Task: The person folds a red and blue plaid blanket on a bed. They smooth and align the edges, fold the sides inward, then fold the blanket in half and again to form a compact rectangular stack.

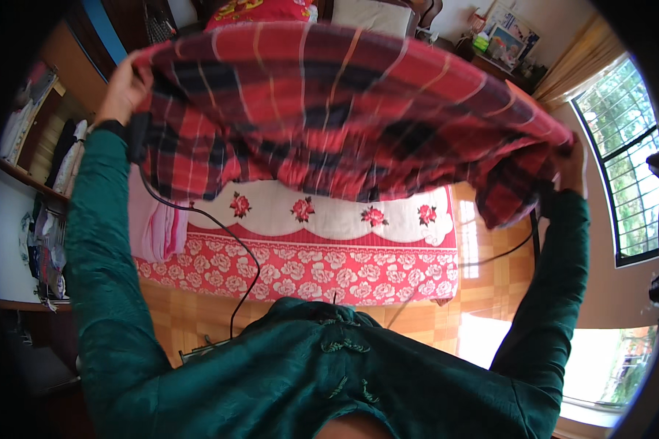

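Observation:
A wide red and dark plaid cloth stretches in the air between my two raised hands, its lower part hanging in bunched folds. My left hand is closed on its upper left corner. At the other end my right hand grips the right corner, its fingers partly hidden by the fabric. Below the cloth lies a bed with a red and white flowered cover; the plaid hides its far part. Whether the cloth is a sheet or a garment I cannot tell.
Folded pink fabric lies on the bed's left side. Open shelves with clothes stand at the left. A barred window is at the right. Black cables run down from both wrists. Behind the cloth is a red pillow.

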{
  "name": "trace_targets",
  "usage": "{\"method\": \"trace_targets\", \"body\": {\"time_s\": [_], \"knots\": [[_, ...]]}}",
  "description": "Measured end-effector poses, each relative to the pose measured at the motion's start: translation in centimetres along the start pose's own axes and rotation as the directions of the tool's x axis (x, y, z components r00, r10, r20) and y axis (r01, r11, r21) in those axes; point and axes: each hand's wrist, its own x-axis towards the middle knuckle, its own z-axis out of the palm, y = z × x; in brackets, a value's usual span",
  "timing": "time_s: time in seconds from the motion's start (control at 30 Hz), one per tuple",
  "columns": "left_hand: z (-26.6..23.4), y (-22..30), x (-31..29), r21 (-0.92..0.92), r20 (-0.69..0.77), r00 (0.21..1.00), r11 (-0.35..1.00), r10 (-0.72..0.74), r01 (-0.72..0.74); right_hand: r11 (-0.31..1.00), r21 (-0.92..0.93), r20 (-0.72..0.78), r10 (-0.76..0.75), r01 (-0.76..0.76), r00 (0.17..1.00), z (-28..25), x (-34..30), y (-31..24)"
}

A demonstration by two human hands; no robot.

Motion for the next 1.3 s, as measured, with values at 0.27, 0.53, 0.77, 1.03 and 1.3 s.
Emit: {"method": "trace_targets", "body": {"time_s": [0.27, 0.53, 0.77, 1.03, 1.3], "knots": [[5.7, 9.0, -2.1, 0.106, 0.173, 0.955, 0.96, 0.24, -0.26, 0.968, -0.21, 0.026, -0.133, 0.136, 0.991, -6.8, 8.3, -2.0], [-5.5, -6.9, -12.5, 0.415, -0.187, 0.973, 0.909, 0.135, -0.047, 0.659, 0.591, 0.231, 0.414, -0.465, 0.88, 0.9, -8.3, 1.8], [-20.1, -25.9, -25.5, 0.681, -0.401, 0.841, 0.495, -0.364, 0.539, 0.243, 0.048, 0.329, 0.912, -0.969, 0.245, 6.9, -30.4, 11.5], [-23.0, -29.4, -38.4, 0.392, -0.643, 0.52, 0.342, -0.562, 0.854, 0.012, -0.115, 0.37, 0.928, -0.993, -0.031, 11.1, -45.6, 12.2], [-16.5, -33.8, -41.5, 0.509, -0.606, 0.549, 0.251, -0.576, 0.824, 0.074, -0.245, 0.462, 0.886, -0.967, -0.05, 10.5, -48.8, 11.2]]}}
